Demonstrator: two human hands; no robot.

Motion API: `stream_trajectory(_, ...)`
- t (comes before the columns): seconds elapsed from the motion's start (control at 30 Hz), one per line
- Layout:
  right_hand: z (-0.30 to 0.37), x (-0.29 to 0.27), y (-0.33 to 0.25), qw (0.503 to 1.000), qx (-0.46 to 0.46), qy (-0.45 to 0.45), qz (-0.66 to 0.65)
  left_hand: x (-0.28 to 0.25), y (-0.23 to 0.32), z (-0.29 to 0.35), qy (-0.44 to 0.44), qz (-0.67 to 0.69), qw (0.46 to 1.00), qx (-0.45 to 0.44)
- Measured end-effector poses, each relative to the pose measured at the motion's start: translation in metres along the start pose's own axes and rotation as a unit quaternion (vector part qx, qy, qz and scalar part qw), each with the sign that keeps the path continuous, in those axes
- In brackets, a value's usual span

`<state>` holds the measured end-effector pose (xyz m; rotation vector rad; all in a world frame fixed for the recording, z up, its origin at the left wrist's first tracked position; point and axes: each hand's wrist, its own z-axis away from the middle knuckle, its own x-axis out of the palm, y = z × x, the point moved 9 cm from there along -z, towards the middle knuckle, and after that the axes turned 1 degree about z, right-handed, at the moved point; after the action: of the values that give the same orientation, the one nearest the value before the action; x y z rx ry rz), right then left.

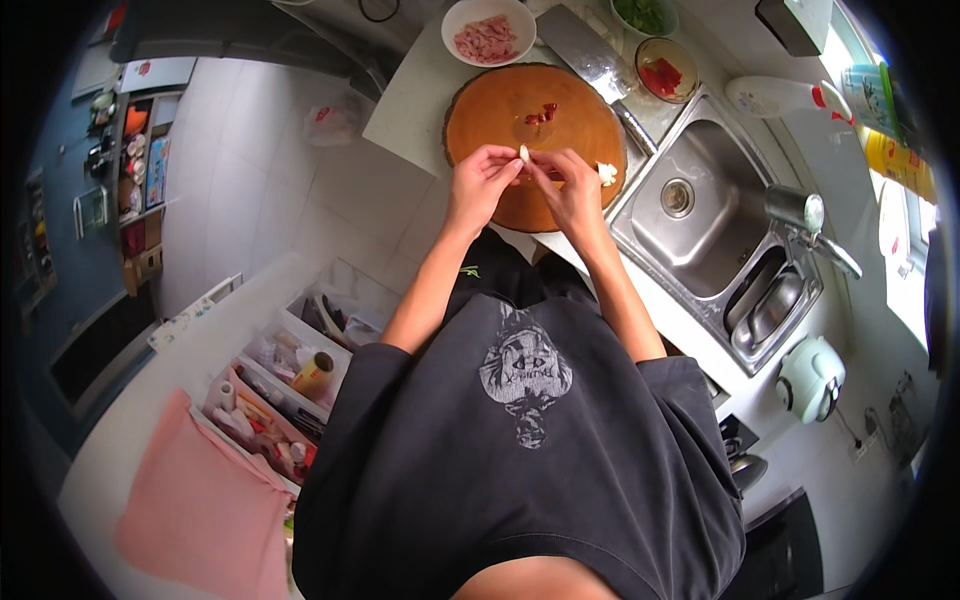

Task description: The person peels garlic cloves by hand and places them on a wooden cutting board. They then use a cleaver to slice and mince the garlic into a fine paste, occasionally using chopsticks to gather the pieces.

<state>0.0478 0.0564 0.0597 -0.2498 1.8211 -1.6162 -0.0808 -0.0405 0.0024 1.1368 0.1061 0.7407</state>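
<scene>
Over the near half of a round wooden chopping board [480,115], my left hand [482,185] and my right hand [570,190] meet fingertip to fingertip. Both are closed in a pinch on a small whitish garlic clove [524,154]. A little cluster of dark red pieces [542,115], which look like chilli, lies on the board beyond my fingers. More white garlic [607,174] rests near the board's right edge, beside my right hand. Behind the board at the right, a broad-bladed cleaver [588,55] lies on the counter, its handle pointing toward the sink.
A white bowl of sliced raw meat [487,38] stands beyond the board. A glass bowl with red pieces [662,76] and a bowl of chopped greens [643,14] are at the far right. The steel sink [690,205] adjoins on the right. Open drawers [285,370] lie left.
</scene>
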Motion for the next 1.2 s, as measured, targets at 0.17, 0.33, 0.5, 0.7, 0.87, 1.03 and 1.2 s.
stream_trajectory(0.17, 0.004, 0.026, 0.037, 0.987, 0.142, 0.019, -0.069, -0.020, -0.012, -0.022, -0.031, -0.020, 0.999, -0.023)
stream_trajectory(0.33, 0.009, 0.047, 0.045, 0.942, 0.240, 0.055, -0.228, -0.033, -0.007, -0.040, -0.119, -0.014, 0.992, -0.043)
stream_trajectory(0.5, 0.017, 0.062, 0.045, 0.932, 0.246, 0.104, -0.247, -0.037, 0.000, -0.047, -0.175, -0.020, 0.981, -0.078)
stream_trajectory(0.7, 0.026, 0.072, 0.057, 0.921, 0.246, 0.161, -0.257, -0.040, -0.008, -0.057, -0.216, -0.058, 0.971, -0.084)
stream_trajectory(0.87, 0.037, 0.072, 0.077, 0.919, 0.241, 0.180, -0.256, -0.036, -0.015, -0.064, -0.239, -0.149, 0.956, -0.077)
stream_trajectory(1.03, 0.034, 0.068, 0.059, 0.923, 0.230, 0.193, -0.240, -0.025, -0.004, -0.061, -0.253, -0.178, 0.951, 0.000)
stream_trajectory(1.2, 0.028, 0.059, 0.040, 0.955, 0.206, 0.193, -0.093, -0.023, 0.004, -0.063, -0.237, -0.232, 0.942, 0.054)
